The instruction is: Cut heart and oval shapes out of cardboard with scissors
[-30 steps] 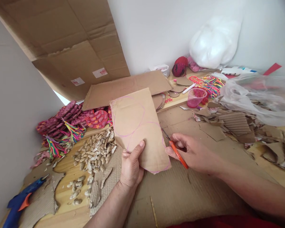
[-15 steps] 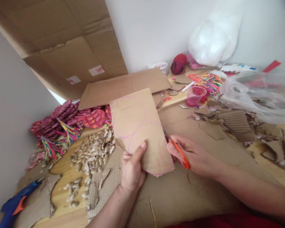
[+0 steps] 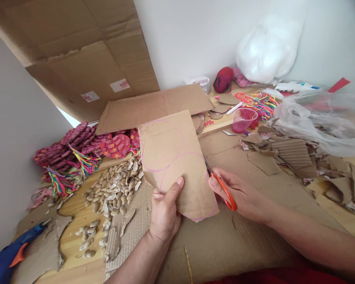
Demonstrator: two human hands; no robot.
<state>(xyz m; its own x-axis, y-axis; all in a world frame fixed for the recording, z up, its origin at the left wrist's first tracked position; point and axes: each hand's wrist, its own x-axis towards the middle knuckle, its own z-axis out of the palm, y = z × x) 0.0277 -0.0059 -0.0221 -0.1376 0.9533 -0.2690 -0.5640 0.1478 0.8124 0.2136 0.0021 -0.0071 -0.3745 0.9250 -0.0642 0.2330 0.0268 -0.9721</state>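
**Both pink outlines [image 3: 192, 152] were drawn, but neither round was cut free**

Tall cardboard [image 3: 94, 79] leaned at the worktop's [image 3: 69, 236] far left, and a flat cardboard layer [image 3: 213, 248] covered its near middle. Above that layer, you held the marked sheet [image 3: 171, 154] up in your left hand [image 3: 165, 213], thumb on its face. The sheet's lower edge roughly followed one curve; much of both outlines lay inside uncut board.

Toward the right edge, a plastic bag [image 3: 301, 118] and torn scraps [image 3: 292, 154] crowded the surface, apart from your working hand. Decorated pink pieces [image 3: 77, 144] were heaped at the far left, peanut shells [image 3: 115, 191] were spread nearer, and a glue gun [image 3: 13, 252] lay by the near-left corner.

Your right hand [image 3: 242, 193] gripped orange-handled scissors [image 3: 230, 200], blades at the sheet's right side; their bite couldn't be made out. Loose rounds [image 3: 215, 114] lay toward the far edge.
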